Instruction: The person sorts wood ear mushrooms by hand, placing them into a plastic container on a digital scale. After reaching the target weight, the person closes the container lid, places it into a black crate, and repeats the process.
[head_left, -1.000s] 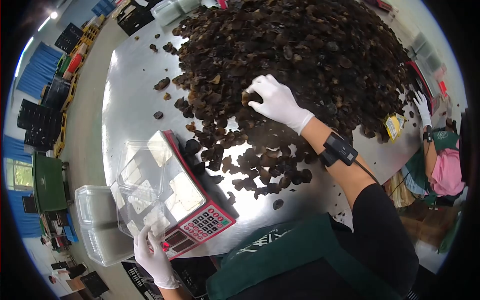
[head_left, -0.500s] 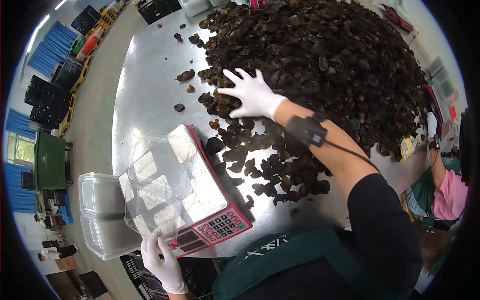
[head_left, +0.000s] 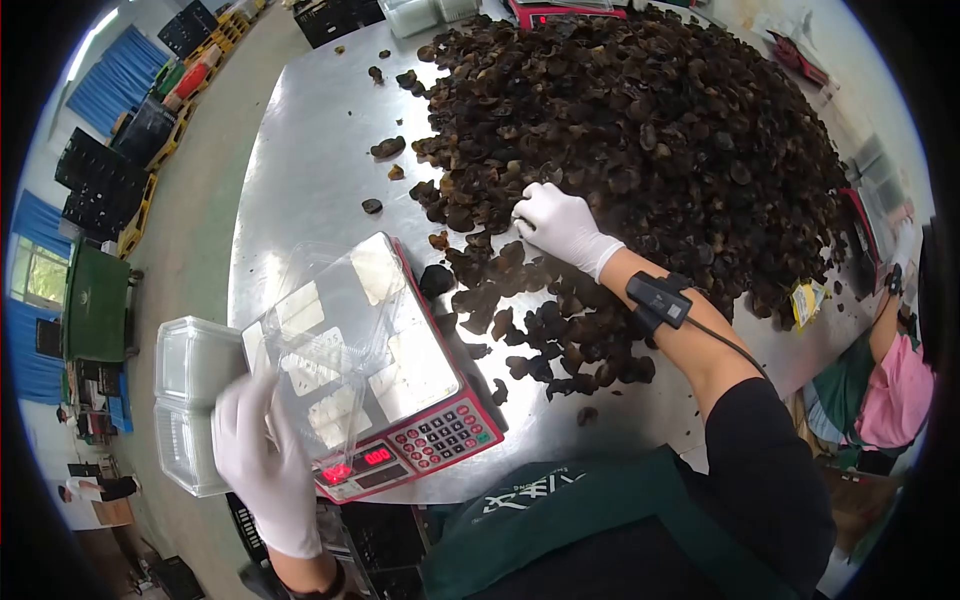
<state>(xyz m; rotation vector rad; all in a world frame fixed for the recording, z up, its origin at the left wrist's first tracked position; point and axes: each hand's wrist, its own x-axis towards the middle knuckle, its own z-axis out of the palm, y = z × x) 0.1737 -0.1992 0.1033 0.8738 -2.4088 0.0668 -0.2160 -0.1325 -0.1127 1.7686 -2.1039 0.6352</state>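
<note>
My right hand point(head_left: 565, 225), in a white glove, is curled closed at the near left edge of a big heap of dark wood ear mushrooms point(head_left: 640, 130). What its fingers hold, if anything, is hidden. My left hand point(head_left: 258, 450), also gloved, is smeared by motion beside the front left corner of a red scale point(head_left: 445, 440) with a lit display. An open clear plastic box point(head_left: 340, 330) lies on the scale's plate. Whether my left fingers touch this box cannot be made out.
Stacked clear plastic boxes point(head_left: 190, 400) stand left of the scale. Another red scale point(head_left: 560, 14) is at the far edge of the metal table point(head_left: 320, 130). A yellow packet point(head_left: 806, 302) lies at the right, near a co-worker's pink sleeve point(head_left: 890, 395). Loose mushrooms are scattered near the heap.
My right hand has gone from spread fingers on the heap's left edge to a closed shape farther right and nearer. My left hand has moved up and left from the box's near corner.
</note>
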